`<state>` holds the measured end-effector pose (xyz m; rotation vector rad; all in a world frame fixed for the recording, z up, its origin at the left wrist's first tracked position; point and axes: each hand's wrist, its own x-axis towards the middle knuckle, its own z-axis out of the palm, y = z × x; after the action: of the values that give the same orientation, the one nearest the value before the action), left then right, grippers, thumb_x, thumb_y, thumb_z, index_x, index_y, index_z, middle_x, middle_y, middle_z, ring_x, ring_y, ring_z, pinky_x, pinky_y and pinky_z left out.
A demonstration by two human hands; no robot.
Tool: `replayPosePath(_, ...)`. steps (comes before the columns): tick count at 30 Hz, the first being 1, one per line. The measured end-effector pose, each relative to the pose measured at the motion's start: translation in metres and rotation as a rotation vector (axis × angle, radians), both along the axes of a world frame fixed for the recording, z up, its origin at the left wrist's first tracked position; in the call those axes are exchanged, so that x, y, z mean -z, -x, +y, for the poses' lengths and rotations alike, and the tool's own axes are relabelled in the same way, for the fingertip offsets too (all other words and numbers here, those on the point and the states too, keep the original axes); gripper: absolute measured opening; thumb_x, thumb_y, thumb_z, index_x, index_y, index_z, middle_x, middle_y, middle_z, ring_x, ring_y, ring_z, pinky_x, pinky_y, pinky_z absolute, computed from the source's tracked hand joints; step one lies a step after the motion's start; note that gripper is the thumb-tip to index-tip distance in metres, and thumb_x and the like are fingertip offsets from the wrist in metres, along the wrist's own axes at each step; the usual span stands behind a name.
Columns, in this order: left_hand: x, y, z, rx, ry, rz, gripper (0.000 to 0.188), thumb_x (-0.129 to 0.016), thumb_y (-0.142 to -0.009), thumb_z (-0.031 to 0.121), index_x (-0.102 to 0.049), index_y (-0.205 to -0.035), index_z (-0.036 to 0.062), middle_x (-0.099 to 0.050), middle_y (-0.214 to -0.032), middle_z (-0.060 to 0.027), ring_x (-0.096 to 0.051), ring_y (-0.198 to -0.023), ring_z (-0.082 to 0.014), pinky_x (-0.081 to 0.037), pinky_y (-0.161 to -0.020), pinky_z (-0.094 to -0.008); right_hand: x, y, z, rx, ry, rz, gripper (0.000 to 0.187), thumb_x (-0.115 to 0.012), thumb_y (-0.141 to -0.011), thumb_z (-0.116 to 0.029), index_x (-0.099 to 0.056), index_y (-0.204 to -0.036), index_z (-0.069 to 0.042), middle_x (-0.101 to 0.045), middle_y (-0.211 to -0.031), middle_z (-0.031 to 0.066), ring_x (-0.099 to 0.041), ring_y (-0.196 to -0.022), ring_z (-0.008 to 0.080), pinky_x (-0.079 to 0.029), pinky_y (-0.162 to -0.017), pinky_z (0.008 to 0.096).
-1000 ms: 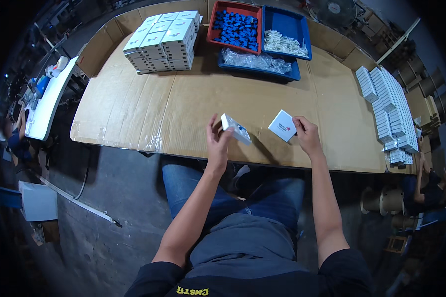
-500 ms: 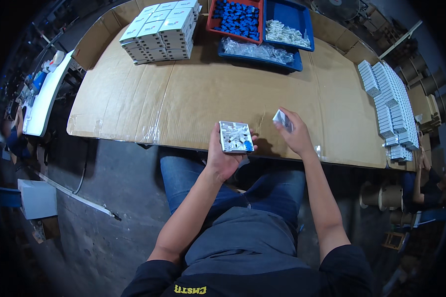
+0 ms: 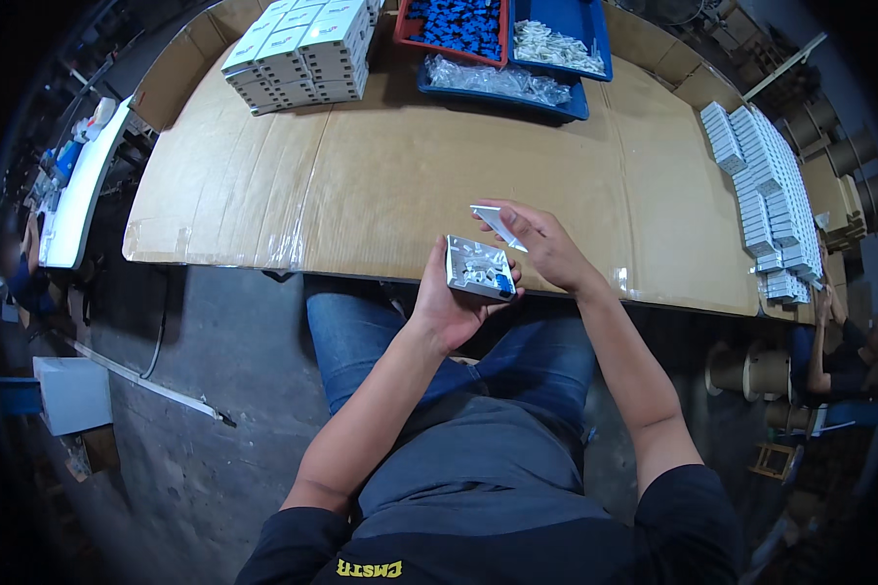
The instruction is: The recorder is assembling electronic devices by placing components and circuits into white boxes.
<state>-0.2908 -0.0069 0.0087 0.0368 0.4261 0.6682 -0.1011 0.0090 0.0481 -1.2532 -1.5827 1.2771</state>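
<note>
My left hand [image 3: 446,314] is closed around a shallow white square plastic box [image 3: 463,288], held open side up just off the table's near edge. Small white parts, some clear wrapping and a blue piece [image 3: 504,282] at one corner lie inside it. In my right hand [image 3: 554,252] is a flat white square lid [image 3: 496,222], pinched between thumb and fingers. The lid is tilted above the far side of the box and appears apart from it. Some fingers of my right hand are hidden behind the lid.
A stack of white boxes [image 3: 298,54] stands at the far left of the cardboard-covered table [image 3: 361,185]. Beyond the middle are a red tray [image 3: 451,54] of blue pieces and blue trays [image 3: 517,105] of white parts and clear bags. Small white boxes [image 3: 766,185] line the right; another person [image 3: 829,341] is beyond.
My right hand has brought the lid leftward, close over the box. My left hand has shifted slightly right, and the box is tilted more. The view has shifted a little.
</note>
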Motion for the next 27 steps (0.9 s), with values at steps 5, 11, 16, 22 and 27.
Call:
replayPosePath(5,-0.007,0.000,-0.003,-0.038,0.037,0.084,0.080,-0.021,-0.106,0.068,-0.047,-0.142,0.0015,-0.061,-0.129,-0.0245,-0.067,-0.114,-0.0363,-0.056,-0.102,-0.0538,-0.001,0.010,-0.007,-0.029,0.137,0.020,0.061,-0.048,-0.109,-0.050,-0.058,-0.143,-0.001,-0.068,-0.122,0.0108,-0.063,-0.110,0.0158,-0.051,-0.096,0.0305)
replayPosePath(11,-0.008,-0.002,-0.001,-0.025,0.048,0.110,0.073,-0.016,-0.107,0.064,-0.047,-0.142,0.0085,-0.062,-0.127,-0.0164,-0.067,-0.112,-0.0345,-0.056,-0.098,-0.0573,0.011,0.012,-0.009,-0.077,0.109,0.008,0.064,-0.047,-0.108,-0.053,-0.057,-0.144,-0.001,-0.068,-0.122,0.0095,-0.063,-0.110,0.0140,-0.051,-0.094,0.0281)
replayPosePath(16,-0.010,-0.001,-0.005,-0.018,0.012,0.136,0.071,-0.021,-0.107,0.065,-0.044,-0.150,0.0122,-0.058,-0.139,-0.0160,-0.062,-0.124,-0.0329,-0.056,-0.102,-0.0538,0.014,0.015,-0.011,-0.105,0.100,0.024,0.063,-0.048,-0.108,-0.051,-0.056,-0.145,-0.001,-0.068,-0.122,0.0086,-0.062,-0.109,0.0140,-0.050,-0.095,0.0274)
replayPosePath(22,-0.010,-0.002,-0.005,-0.014,0.032,0.152,0.069,-0.019,-0.107,0.065,-0.046,-0.148,0.0151,-0.060,-0.135,-0.0141,-0.062,-0.122,-0.0313,-0.057,-0.097,-0.0520,0.013,0.019,-0.013,-0.005,0.145,0.034,0.054,-0.055,-0.107,-0.043,-0.062,-0.138,0.001,-0.070,-0.122,0.0118,-0.065,-0.111,0.0178,-0.051,-0.095,0.0300)
replayPosePath(27,-0.013,-0.003,-0.006,-0.022,0.053,0.205,0.068,-0.018,-0.108,0.064,-0.048,-0.146,0.0163,-0.060,-0.134,-0.0115,-0.060,-0.121,-0.0286,-0.052,-0.098,-0.0483,0.022,0.017,-0.012,-0.114,-0.106,-0.069,0.051,-0.055,-0.108,-0.041,-0.065,-0.133,0.001,-0.068,-0.125,0.0148,-0.064,-0.114,0.0218,-0.050,-0.097,0.0316)
